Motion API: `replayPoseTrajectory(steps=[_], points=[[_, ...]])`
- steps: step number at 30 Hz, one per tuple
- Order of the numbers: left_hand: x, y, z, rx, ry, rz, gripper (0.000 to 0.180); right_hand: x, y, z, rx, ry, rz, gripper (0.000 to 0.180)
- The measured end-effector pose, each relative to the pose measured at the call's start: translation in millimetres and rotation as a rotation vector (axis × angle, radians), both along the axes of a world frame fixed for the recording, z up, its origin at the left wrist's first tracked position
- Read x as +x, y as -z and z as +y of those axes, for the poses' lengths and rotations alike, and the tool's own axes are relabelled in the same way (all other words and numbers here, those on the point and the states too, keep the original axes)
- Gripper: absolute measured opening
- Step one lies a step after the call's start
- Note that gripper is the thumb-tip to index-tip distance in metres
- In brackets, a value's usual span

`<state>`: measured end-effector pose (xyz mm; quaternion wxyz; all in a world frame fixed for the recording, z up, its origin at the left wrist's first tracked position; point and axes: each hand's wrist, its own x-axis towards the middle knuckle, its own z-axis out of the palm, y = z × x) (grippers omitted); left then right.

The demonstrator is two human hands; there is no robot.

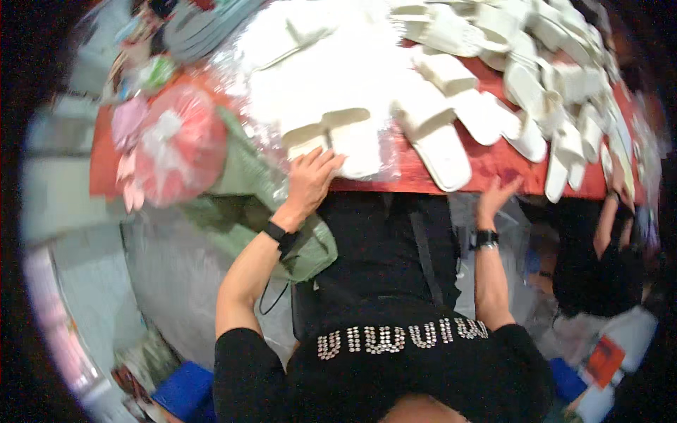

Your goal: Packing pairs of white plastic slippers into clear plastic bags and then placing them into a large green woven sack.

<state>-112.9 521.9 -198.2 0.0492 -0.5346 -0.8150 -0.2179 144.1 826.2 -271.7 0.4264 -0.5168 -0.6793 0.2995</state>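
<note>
A pair of white slide slippers point(355, 144) lies side by side on clear plastic bags point(271, 106) at the table's near edge. My left hand point(312, 180) rests over the toe end of the left one, its fingers stretched out and pressed lightly together; its thumb is hard to make out. At the edge further right, my right hand point(499, 194) is held palm up with fingers apart and nothing in it. The closest thing to it is a single white slipper point(446, 161), lying on the red tabletop point(486, 166) just to its left.
Many loose white slippers point(522, 81) cover the right side of the table. On the left sit a tied red plastic bag point(180, 144) and a green sack point(243, 166) hanging over the edge. Grey slippers point(208, 32) lie at the back left. Another person's arm point(608, 218) reaches in at the right.
</note>
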Motion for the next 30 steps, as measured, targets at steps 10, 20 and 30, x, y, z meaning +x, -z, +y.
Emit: replayPoseTrajectory(steps=[10, 20, 30], points=[[-71.3, -162.6, -130.5, 0.788, -0.104, -1.193, 0.032, 25.8, -42.8, -19.6, -0.388, -0.125, 0.603, 0.08], [28.3, -105.8, -302.1, 1.281, -0.699, -1.547, 0.039, 74.8, -61.9, -10.0, -0.41, -0.511, -0.301, 0.047], [-25.8, 71.2, -239.7, 1.693, -1.087, -1.501, 0.035, 54.5, -63.6, -35.7, -0.275, -0.727, -0.402, 0.044]])
